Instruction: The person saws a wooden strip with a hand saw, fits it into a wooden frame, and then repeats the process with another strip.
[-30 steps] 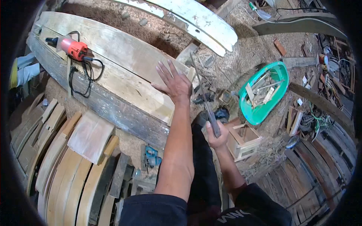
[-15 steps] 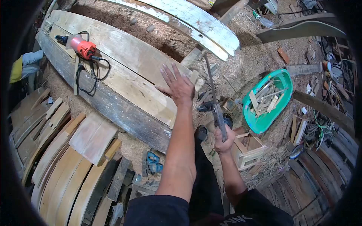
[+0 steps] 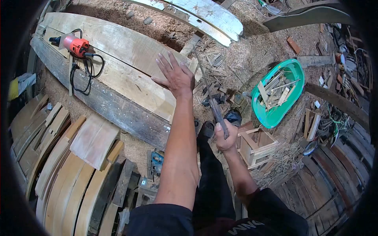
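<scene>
My left hand (image 3: pixel 179 80) lies flat, fingers spread, near the close end of a pale wooden panel (image 3: pixel 118 76) made of long planks. In my right hand (image 3: pixel 226 136) is the grey handle of a long hand saw (image 3: pixel 215 108), its thin blade seen nearly edge-on. The blade slants up and left, past a small wood strip (image 3: pixel 193 65) at the panel's end. A weathered grey board (image 3: pixel 114 109) runs along the panel's near side. On the panel rests a red power tool (image 3: pixel 78 46) with a coiled black cord.
A green tub (image 3: pixel 268 122) of wood scraps stands at right, near a small slatted wooden crate (image 3: pixel 256 148). Curved planks (image 3: pixel 84 177) are stacked at lower left. A blue power tool (image 3: pixel 156 162) sits below the panel. Peeling white boards (image 3: pixel 208 19) lie at the top.
The view has shifted, moving most things slightly left and up. Relative to my left hand, the saw's far end has swung left, closer to the panel's end. My left hand stays on the panel.
</scene>
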The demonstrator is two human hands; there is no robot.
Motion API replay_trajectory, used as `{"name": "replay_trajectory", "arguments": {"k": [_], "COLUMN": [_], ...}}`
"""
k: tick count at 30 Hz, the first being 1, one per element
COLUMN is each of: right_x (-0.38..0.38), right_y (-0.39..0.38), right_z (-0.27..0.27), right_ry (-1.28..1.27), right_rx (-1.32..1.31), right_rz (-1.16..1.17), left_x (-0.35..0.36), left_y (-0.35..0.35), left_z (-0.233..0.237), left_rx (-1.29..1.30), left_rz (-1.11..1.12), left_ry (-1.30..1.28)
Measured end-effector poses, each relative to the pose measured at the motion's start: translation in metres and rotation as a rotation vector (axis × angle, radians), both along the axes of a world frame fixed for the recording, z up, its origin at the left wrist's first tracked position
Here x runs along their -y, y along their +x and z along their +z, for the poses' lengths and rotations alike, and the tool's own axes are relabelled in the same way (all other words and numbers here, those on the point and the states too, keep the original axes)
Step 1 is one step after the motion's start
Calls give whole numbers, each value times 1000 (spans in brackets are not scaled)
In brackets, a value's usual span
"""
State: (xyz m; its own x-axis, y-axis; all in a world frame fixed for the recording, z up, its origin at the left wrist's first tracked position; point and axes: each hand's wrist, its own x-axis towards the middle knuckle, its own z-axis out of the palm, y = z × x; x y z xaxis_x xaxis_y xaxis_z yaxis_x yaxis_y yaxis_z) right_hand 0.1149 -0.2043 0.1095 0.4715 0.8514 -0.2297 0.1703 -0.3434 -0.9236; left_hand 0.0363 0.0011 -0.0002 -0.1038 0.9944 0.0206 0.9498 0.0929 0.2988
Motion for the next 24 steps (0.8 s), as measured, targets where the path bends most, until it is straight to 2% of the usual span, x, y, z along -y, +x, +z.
{"name": "replay_trajectory", "arguments": {"k": [5, 11, 15, 20, 24], "right_x": [21, 5, -11, 16, -24], "right_y": [4, 6, 11, -3, -6], "right_z": [-16, 3, -7, -14, -19], "right_ry": [-42, -154, -141, -71, -58], "right_rx": [-77, -225, -163, -100, -67], "right_rz": [9, -11, 47, -25, -52], "left_x": [-1, -1, 1, 1, 1], "left_y": [-1, 0, -1, 0, -1], "left_z": [1, -4, -4, -2, -2], "left_rx": [-15, -15, -27, -41, -6], "left_rz": [-4, 1, -2, -4, -3], "left_ry": [-51, 31, 24, 6, 29]}}
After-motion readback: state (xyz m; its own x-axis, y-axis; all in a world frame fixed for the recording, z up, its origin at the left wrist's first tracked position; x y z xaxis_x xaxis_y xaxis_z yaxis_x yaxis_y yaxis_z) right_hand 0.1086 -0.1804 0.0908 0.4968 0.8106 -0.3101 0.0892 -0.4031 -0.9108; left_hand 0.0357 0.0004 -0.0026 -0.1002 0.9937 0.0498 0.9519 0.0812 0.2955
